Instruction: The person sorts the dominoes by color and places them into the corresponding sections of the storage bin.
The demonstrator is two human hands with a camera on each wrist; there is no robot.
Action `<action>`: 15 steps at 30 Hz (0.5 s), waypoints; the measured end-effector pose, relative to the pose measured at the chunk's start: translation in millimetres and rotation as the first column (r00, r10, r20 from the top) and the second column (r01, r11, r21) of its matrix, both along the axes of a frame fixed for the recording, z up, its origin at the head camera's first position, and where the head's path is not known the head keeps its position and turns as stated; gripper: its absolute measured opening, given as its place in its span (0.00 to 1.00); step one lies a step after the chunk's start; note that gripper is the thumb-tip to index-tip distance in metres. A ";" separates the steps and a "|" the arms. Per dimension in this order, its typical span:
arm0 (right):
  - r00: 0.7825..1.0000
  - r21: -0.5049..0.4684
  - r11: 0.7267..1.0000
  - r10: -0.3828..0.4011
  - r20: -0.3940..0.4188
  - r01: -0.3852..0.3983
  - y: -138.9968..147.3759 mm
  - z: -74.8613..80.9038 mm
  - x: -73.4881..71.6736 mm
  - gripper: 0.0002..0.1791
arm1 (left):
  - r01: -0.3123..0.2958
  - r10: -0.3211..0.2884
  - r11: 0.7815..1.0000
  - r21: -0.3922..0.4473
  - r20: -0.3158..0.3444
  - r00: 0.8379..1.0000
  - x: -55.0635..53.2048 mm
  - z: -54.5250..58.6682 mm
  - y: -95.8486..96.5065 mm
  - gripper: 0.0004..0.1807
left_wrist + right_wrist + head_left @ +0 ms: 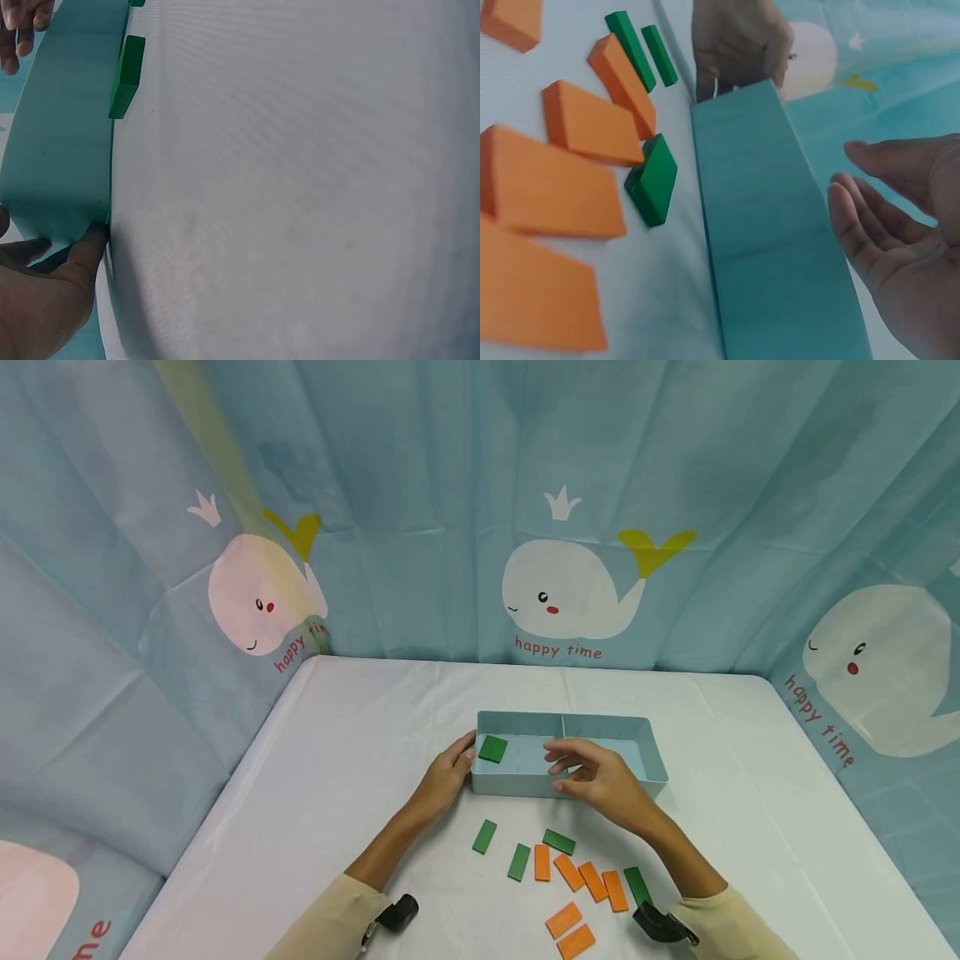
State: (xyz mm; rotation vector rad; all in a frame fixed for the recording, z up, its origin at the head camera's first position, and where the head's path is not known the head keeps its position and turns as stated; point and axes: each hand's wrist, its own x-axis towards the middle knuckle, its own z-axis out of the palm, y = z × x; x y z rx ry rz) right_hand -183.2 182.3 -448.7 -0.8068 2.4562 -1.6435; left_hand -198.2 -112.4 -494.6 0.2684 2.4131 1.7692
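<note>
A pale blue-green box [517,786] with a divider [564,727] stands on the table. In its left compartment lies a flat green piece [492,748]; whether it is one block or two side by side I cannot tell. My left hand [442,777] holds the box's left end, fingers against the end wall and rim, as the left wrist view [45,300] also shows. Above the front wall near the divider hovers my right hand [600,777], fingers loosely bent and apart from the thumb, nothing between them. Green blocks [519,862] and orange blocks [542,862] lie in front of the box.
The white-covered table [360,718] extends to both sides of the box. Behind it hangs a blue curtain [420,593] with whale prints. One green block [637,887] lies close to the right wrist's black strap [660,923]. Two orange blocks [576,942] sit nearest the front.
</note>
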 end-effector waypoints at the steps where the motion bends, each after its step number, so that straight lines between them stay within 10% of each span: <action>1: 1.000 0.000 1.000 0.004 0.000 -0.004 2.3 0.1 1.4 0.27 | 0.001 -0.001 1.000 -0.001 -0.001 1.000 -0.1 0.1 0.2 0.29; 15: 0.998 0.050 0.999 -0.001 0.056 -0.002 31.3 -0.2 25.2 0.30 | 0.002 -0.002 1.000 0.006 0.000 1.000 0.1 0.9 0.0 0.30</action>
